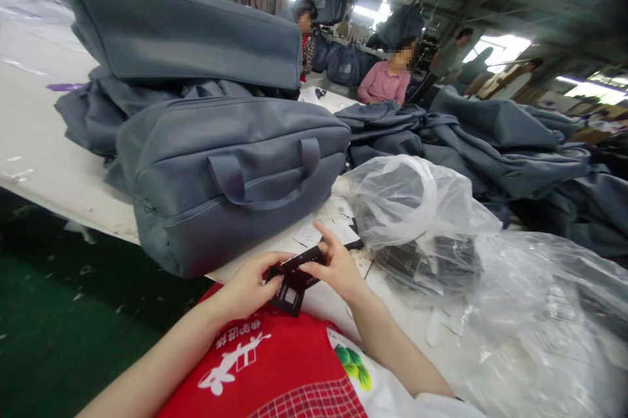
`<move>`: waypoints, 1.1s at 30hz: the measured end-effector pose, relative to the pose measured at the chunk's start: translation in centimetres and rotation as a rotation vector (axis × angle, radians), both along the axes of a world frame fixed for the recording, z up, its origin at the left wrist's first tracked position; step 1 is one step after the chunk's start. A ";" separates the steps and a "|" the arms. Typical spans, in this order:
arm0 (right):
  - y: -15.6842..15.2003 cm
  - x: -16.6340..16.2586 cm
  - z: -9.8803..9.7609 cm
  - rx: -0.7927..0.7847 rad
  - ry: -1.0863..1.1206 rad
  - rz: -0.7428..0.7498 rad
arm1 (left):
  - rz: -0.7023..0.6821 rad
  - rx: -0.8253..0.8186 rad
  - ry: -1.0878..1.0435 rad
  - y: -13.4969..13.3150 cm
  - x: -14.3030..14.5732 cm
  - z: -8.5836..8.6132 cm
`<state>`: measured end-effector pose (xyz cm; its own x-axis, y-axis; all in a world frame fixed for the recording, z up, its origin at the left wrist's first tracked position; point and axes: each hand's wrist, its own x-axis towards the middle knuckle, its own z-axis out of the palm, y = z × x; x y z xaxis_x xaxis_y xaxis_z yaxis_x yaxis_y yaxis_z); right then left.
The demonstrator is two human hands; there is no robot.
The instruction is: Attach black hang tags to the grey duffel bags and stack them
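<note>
Black printed tags [288, 297] are between my two hands, just above my red apron. My left hand [252, 284] pinches the lower tag, which bears a small white code square, between thumb and fingers. With thumb and fingers my right hand [338, 267] grips the upper black tag [304, 262], its index finger raised. Right behind my hands a blue-grey handbag [235, 176] lies on the white table [110, 209], its strap handle facing me. White printed papers [331, 233] lie beside the bag, beyond my right hand.
A clear plastic bag [412, 202] with dark items inside stands to the right, with more crumpled plastic [530, 339] in front of it. Blue-grey bags [490, 137] are heaped at the back right. Another large bag [196, 32] rests behind the handbag. A person in pink [387, 81] sits beyond.
</note>
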<state>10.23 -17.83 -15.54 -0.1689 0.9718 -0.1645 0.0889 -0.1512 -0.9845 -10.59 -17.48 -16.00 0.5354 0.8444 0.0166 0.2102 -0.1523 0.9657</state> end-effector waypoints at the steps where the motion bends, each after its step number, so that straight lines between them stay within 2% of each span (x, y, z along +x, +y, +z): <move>1: 0.1 0.3 0.0 0.019 -0.064 0.028 | -0.008 -0.018 -0.005 0.1 -0.2 -0.1; 3: 0.4 0.9 0.1 0.116 -0.267 0.010 | 0.034 -0.045 0.013 0.3 -0.6 -0.5; 5: 0.6 1.5 0.4 0.264 -0.451 -0.069 | 0.122 -0.057 0.075 0.6 -1.1 -1.0; 8: 0.9 2.1 0.8 0.415 -0.501 -0.057 | 0.204 -0.047 0.180 1.2 -1.8 -1.2; 10: 1.0 2.4 0.9 0.335 -0.393 0.048 | 0.200 -0.075 0.182 1.6 -2.2 -0.8; 12: 1.1 2.4 0.6 0.130 -0.208 0.129 | 0.170 -0.172 0.116 2.0 -2.6 -0.1; 14: 1.3 2.2 0.2 -0.067 0.018 0.139 | 0.152 -0.279 0.005 2.4 -2.9 0.8; 16: 1.3 1.6 -0.4 -0.186 0.239 0.112 | 0.153 -0.306 -0.085 2.7 -2.7 1.6; 20: 1.0 -1.3 -1.8 -0.343 0.588 0.113 | 0.193 -0.207 -0.164 2.7 -0.8 2.3; 23: 0.4 -3.7 -3.1 -0.468 0.761 0.104 | 0.295 -0.006 -0.138 2.2 0.9 2.0; 25: 0.1 -4.7 -3.8 -0.517 0.828 0.084 | 0.369 0.121 -0.092 1.8 1.5 1.7; 27: -0.2 -5.1 -4.1 -0.510 0.855 0.084 | 0.391 0.170 -0.057 1.5 1.5 1.4; 30: -0.3 -5.2 -3.8 -0.475 0.839 0.123 | 0.395 0.169 -0.050 1.6 0.8 1.0; 33: -0.2 -5.1 -3.2 -0.450 0.788 0.079 | 0.472 0.100 -0.125 2.1 0.0 1.0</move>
